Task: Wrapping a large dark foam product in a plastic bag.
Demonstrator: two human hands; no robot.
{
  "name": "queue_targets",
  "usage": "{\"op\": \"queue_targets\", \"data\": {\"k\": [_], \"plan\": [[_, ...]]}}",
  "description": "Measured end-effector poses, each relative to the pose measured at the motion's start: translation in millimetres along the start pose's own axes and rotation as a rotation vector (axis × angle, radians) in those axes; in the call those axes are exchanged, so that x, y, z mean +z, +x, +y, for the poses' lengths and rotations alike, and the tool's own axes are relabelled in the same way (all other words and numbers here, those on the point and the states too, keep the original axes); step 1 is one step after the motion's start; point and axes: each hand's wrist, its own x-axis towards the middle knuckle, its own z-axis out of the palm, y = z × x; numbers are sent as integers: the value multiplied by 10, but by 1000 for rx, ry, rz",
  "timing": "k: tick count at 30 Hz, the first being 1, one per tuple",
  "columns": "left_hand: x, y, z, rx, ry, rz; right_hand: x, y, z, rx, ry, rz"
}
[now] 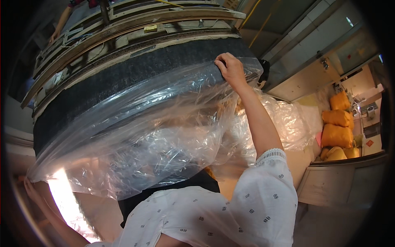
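Observation:
A wide sheet of clear, crinkled plastic film (160, 144) is stretched between my two hands and sags toward my body. My right hand (233, 71) is closed with its fingertips pinching the film near its upper right edge, over a long dark, curved surface (135, 66). Far to the left, my left hand (32, 190) closes on the film's gathered left corner; its fingers are partly in shadow. The film's upper edge lies over the front of the dark surface.
Wooden rails (135, 24) run behind the dark surface. Another person's arm (61, 24) shows at the top left. More crumpled plastic (288, 119) lies on the right. Orange sacks (337, 133) are stacked farther right, near a beige cabinet door (306, 80).

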Motion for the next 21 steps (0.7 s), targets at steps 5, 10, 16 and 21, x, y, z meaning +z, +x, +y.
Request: {"op": "queue_targets", "data": {"k": [5, 10, 16, 21], "plan": [[-525, -517, -140, 69, 82, -19, 213, 200, -63, -37, 153, 4], [-317, -112, -672, -2, -21, -91, 108, 483, 343, -204, 95, 44], [539, 301, 542, -325, -816, 22, -125, 1450, -75, 362, 773, 446], [2708, 91, 892, 126, 53, 121, 187, 1104, 1468, 212, 70, 305]]}}
